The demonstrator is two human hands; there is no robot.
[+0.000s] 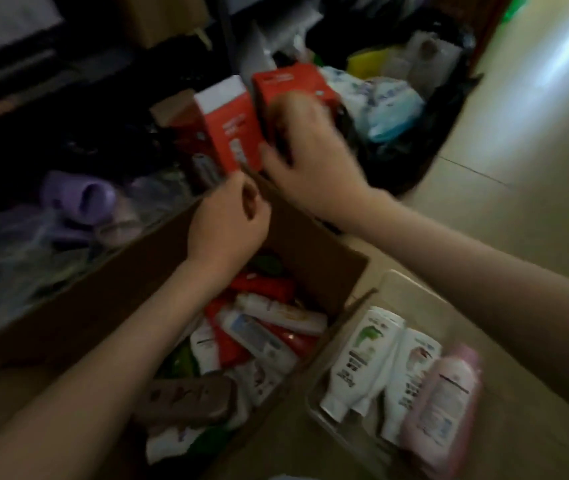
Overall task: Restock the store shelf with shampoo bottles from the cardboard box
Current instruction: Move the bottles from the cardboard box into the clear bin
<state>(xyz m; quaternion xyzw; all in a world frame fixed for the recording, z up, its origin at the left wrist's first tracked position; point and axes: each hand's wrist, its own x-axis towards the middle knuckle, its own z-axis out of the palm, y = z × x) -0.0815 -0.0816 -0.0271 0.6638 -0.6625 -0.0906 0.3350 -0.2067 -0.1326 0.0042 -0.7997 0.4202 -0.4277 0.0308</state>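
The open cardboard box [314,251] on the floor holds several shampoo bottles [262,337] lying in a heap, white, red and brown. My left hand [227,223] is at the box's far corner, fingers curled and pinching the lower end of a red-and-white carton [224,129]. My right hand [307,157] reaches past the box and grips a second red carton [286,86] from the front. Both cartons stand upright just beyond the box. The picture is blurred.
A clear plastic tray [390,282] right of the box holds two white bottles [362,355] and a pink one [445,400]. A black bag [425,133] of packaged goods stands behind the cartons. Purple slippers [79,199] and dark shelving lie at left. Tiled floor [535,150] extends right.
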